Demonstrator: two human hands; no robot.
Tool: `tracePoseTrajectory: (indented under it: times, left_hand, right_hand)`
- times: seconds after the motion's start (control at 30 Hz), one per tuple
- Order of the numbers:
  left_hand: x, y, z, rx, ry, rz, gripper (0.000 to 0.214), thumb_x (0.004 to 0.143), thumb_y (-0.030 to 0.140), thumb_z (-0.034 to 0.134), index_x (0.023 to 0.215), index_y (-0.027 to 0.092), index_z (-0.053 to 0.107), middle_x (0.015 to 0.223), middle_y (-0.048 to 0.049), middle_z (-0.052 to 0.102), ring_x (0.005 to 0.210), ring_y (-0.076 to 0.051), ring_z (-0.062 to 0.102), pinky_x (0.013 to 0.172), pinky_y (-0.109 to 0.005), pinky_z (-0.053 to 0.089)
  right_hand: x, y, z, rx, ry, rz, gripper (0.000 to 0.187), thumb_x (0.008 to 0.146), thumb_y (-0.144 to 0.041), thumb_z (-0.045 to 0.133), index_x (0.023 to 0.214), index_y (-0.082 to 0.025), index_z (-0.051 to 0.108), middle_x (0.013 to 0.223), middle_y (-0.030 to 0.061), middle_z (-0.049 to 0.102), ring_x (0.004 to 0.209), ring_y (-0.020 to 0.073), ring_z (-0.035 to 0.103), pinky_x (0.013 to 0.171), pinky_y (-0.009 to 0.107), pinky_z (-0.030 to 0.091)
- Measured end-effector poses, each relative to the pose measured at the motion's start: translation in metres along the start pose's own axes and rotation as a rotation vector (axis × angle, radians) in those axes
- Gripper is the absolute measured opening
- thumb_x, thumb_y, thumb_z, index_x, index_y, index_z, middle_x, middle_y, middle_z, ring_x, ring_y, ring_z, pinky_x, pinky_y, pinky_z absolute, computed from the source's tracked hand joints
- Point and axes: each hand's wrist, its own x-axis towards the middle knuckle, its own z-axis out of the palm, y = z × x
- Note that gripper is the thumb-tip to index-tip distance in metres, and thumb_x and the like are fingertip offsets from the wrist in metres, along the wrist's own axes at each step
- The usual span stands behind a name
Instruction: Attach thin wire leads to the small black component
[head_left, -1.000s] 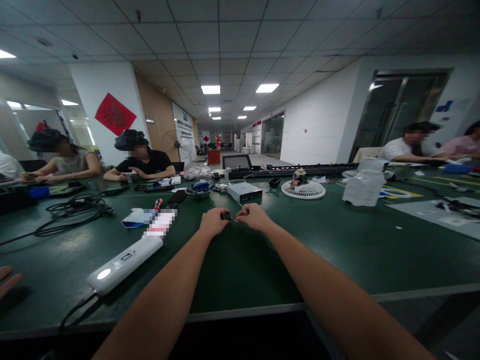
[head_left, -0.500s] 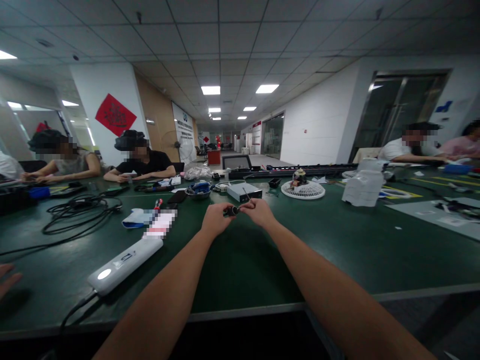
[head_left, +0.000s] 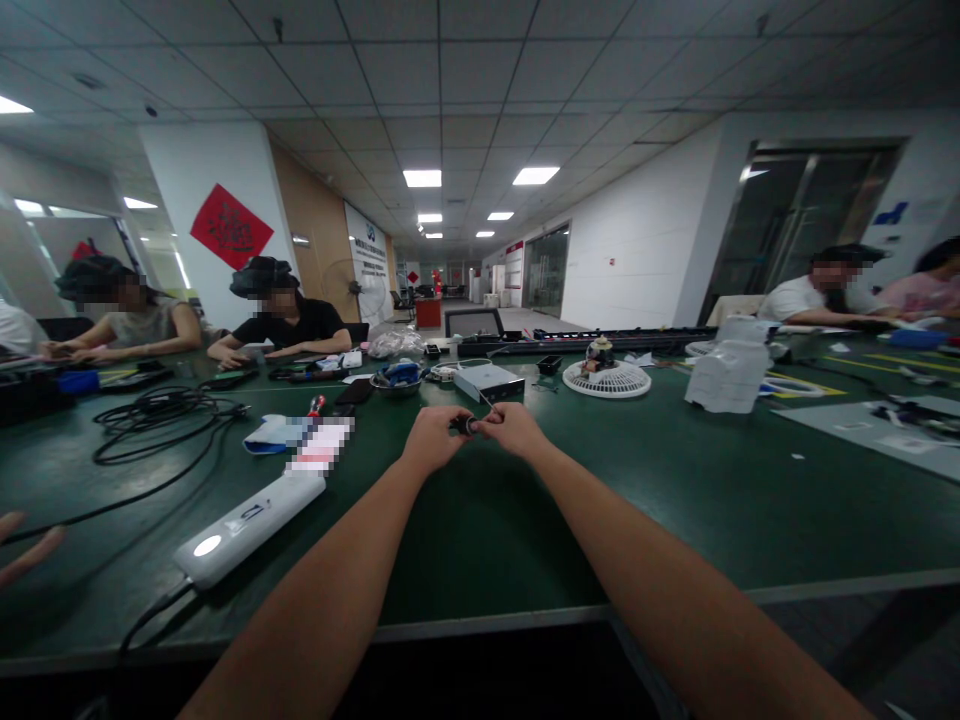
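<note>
Over the green table [head_left: 480, 530], my left hand [head_left: 433, 440] is closed, its fingers pinching a small dark part [head_left: 460, 425] with a round, lighter-rimmed end. My right hand [head_left: 516, 431] is closed too, right beside it, with a thin rod-like tool [head_left: 486, 400] poking up and away from between its fingertips. The fingertips of both hands meet around the dark part, so its exact kind and the contact point are hidden. Just beyond the hands sits a flat silver-white box [head_left: 489, 383] with a dark front.
A long white device [head_left: 251, 530] with a cable lies at left, near a blue-and-white cloth [head_left: 271, 437] and coiled black cable [head_left: 169, 425]. At far left another person's hand [head_left: 30, 550] reaches in. A white fan-like grille [head_left: 606, 378] and wrapped white object [head_left: 729, 370] stand right.
My right hand has shifted slightly left and down, closer to the dark part. The other person's hand at far left has come further in, and the black cable there has moved.
</note>
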Motion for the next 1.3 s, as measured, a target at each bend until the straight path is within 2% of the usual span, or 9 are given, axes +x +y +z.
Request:
tracePoseTrajectory:
  times: [0.17, 0.43, 0.53, 0.6, 0.67, 0.8, 1.07, 1.2, 1.3]
  left_hand:
    - [0.000, 0.000, 0.001, 0.003, -0.015, 0.027, 0.031, 0.071, 0.024, 0.074, 0.102, 0.023, 0.071, 0.100, -0.0023, 0.073, 0.096, -0.020, 0.065, 0.092, -0.032, 0.046]
    - [0.001, 0.001, 0.005, -0.042, -0.063, -0.014, 0.029, 0.073, 0.022, 0.070, 0.102, 0.023, 0.069, 0.103, -0.0033, 0.072, 0.098, -0.020, 0.064, 0.089, -0.030, 0.048]
    - [0.000, -0.003, 0.007, -0.009, -0.055, -0.085, 0.027, 0.072, 0.020, 0.069, 0.099, 0.023, 0.068, 0.099, -0.0031, 0.071, 0.094, -0.020, 0.064, 0.084, -0.029, 0.049]
    - [0.000, -0.006, 0.007, 0.033, -0.034, -0.169, 0.028, 0.071, 0.020, 0.070, 0.099, 0.023, 0.068, 0.097, -0.0034, 0.070, 0.091, -0.020, 0.064, 0.081, -0.029, 0.049]
    - [-0.001, -0.009, 0.006, 0.079, -0.008, -0.250, 0.030, 0.070, 0.022, 0.070, 0.100, 0.023, 0.067, 0.097, -0.0044, 0.068, 0.089, -0.020, 0.063, 0.079, -0.029, 0.048]
    - [-0.002, -0.011, 0.003, 0.124, -0.001, -0.318, 0.027, 0.071, 0.022, 0.068, 0.099, 0.024, 0.070, 0.100, -0.0054, 0.063, 0.091, -0.020, 0.061, 0.079, -0.028, 0.048]
    - [-0.002, -0.013, 0.007, 0.124, -0.028, -0.281, 0.029, 0.071, 0.020, 0.068, 0.100, 0.026, 0.071, 0.100, -0.0048, 0.060, 0.092, -0.020, 0.060, 0.084, -0.029, 0.048]
    - [-0.001, -0.013, 0.007, 0.079, -0.083, -0.178, 0.034, 0.069, 0.018, 0.070, 0.102, 0.025, 0.071, 0.100, -0.0043, 0.060, 0.093, -0.020, 0.060, 0.086, -0.029, 0.047]
    - [-0.002, -0.011, 0.007, 0.063, -0.087, -0.164, 0.036, 0.069, 0.019, 0.071, 0.104, 0.025, 0.071, 0.100, -0.0043, 0.060, 0.092, -0.020, 0.060, 0.084, -0.029, 0.048]
  right_hand:
    - [-0.004, -0.006, -0.001, -0.095, 0.040, -0.011, 0.031, 0.070, -0.028, 0.066, 0.056, -0.020, 0.039, 0.061, -0.0016, 0.063, 0.060, 0.0124, 0.060, 0.053, 0.021, 0.035]
    - [-0.006, -0.015, -0.004, -0.226, 0.014, 0.044, 0.023, 0.074, -0.038, 0.063, 0.064, -0.019, 0.056, 0.063, -0.0008, 0.062, 0.059, 0.0124, 0.054, 0.052, 0.022, 0.032]
    - [-0.003, -0.012, -0.008, -0.314, 0.007, 0.062, 0.026, 0.081, -0.041, 0.057, 0.073, -0.018, 0.065, 0.073, 0.0042, 0.067, 0.069, 0.0161, 0.059, 0.057, 0.024, 0.036]
    - [-0.001, -0.009, -0.012, -0.377, -0.038, 0.068, 0.022, 0.084, -0.035, 0.056, 0.080, -0.018, 0.070, 0.081, 0.0067, 0.070, 0.075, 0.0185, 0.061, 0.062, 0.026, 0.039]
    - [-0.001, -0.005, -0.014, -0.410, -0.085, 0.058, 0.017, 0.082, -0.026, 0.058, 0.086, -0.020, 0.074, 0.085, 0.0065, 0.071, 0.079, 0.0197, 0.063, 0.067, 0.026, 0.041]
    - [-0.004, -0.004, -0.017, -0.434, -0.164, -0.046, 0.025, 0.080, -0.020, 0.058, 0.099, -0.027, 0.074, 0.092, 0.0032, 0.073, 0.086, 0.0200, 0.064, 0.073, 0.027, 0.044]
    - [-0.009, -0.017, -0.021, -0.448, -0.118, -0.080, 0.026, 0.080, -0.023, 0.058, 0.099, -0.028, 0.075, 0.090, 0.0023, 0.073, 0.085, 0.0194, 0.064, 0.074, 0.026, 0.045]
    - [-0.011, -0.021, -0.020, -0.469, -0.178, -0.091, 0.025, 0.079, -0.024, 0.058, 0.096, -0.029, 0.076, 0.090, 0.0010, 0.073, 0.084, 0.0176, 0.065, 0.074, 0.024, 0.046]
    - [-0.012, -0.022, -0.020, -0.525, -0.150, -0.071, 0.026, 0.081, -0.027, 0.057, 0.098, -0.029, 0.076, 0.092, 0.0019, 0.074, 0.085, 0.0185, 0.065, 0.076, 0.025, 0.046]
